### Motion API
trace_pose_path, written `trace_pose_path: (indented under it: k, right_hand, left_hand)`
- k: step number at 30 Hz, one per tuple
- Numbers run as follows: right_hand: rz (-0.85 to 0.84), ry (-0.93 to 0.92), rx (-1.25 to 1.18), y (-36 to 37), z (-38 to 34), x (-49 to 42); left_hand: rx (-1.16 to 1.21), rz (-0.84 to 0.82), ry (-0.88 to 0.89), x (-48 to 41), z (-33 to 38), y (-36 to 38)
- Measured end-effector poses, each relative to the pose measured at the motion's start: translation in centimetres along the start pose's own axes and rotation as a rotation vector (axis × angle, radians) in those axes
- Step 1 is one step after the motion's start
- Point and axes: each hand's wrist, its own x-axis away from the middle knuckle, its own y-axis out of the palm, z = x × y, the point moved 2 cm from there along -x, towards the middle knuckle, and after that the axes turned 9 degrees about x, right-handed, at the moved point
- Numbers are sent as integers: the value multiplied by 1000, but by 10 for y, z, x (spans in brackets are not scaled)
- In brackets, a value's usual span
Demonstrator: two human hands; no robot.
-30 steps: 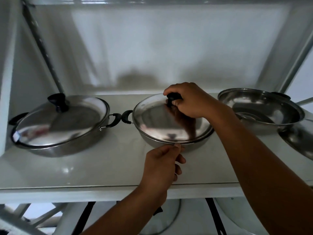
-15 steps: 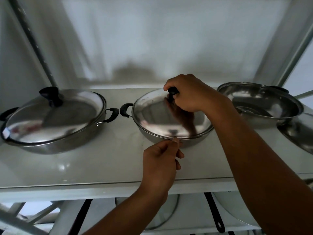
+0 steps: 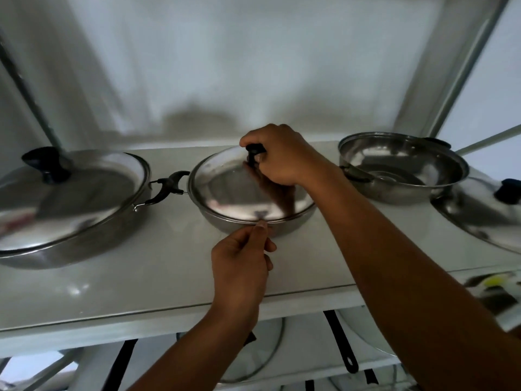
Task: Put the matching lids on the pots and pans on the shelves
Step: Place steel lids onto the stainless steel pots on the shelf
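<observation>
A steel lid (image 3: 225, 190) lies on the middle pan (image 3: 239, 224) on the white shelf (image 3: 141, 280). My right hand (image 3: 282, 156) grips the lid's black knob (image 3: 255, 149) from above. My left hand (image 3: 242, 261) pinches the near rim of that pan and lid with thumb and fingertip. To the left stands a larger pan (image 3: 70, 244) with its lid (image 3: 67, 193) on. At the right sits an open steel pot (image 3: 403, 167) without a lid, and a loose steel lid (image 3: 479, 213) with a dark knob leans beside it.
The shelf frame's white posts (image 3: 451, 66) rise at the right. On the shelf below lie a glass lid (image 3: 259, 351), a black pan handle (image 3: 341, 342) and a large white vessel (image 3: 363, 334). The left pan's black handle (image 3: 166, 190) nearly touches the middle pan.
The view has shifted, so everything sits lower and further left in frame and the loose lid at the right shows more. Both hands keep their hold on the middle pan's lid and rim.
</observation>
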Motion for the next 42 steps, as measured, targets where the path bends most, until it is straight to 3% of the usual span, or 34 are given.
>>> trace_pose_path:
  k: [8, 14, 17, 20, 24, 26, 29, 33, 42]
  right_hand:
    - [-22, 28, -42, 10, -8, -7]
    - [193, 108, -119, -20, 40, 47]
    - [286, 200, -92, -48, 93, 87]
    - [309, 328, 22, -79, 162, 127]
    - [255, 610, 170, -106, 279, 184]
    - [158, 728, 198, -109, 328, 205]
    - [-45, 791, 51, -102, 375, 218]
    - [-147, 757, -56, -89, 392, 214]
    - [-8, 723, 187, -137, 376, 223]
  left_hand:
    - [80, 37, -63, 0, 1, -2]
    - [-87, -285, -204, 20, -12, 68]
    - [-147, -327, -263, 12, -23, 120]
    - [-185, -262, -245, -10, -34, 170]
    - [-79, -37, -219, -47, -45, 210]
    - [-20, 43, -221, -63, -50, 218]
    - [22, 103, -234, -82, -60, 226]
    - [-28, 135, -239, -83, -74, 230]
    - [-25, 176, -170, -72, -76, 226]
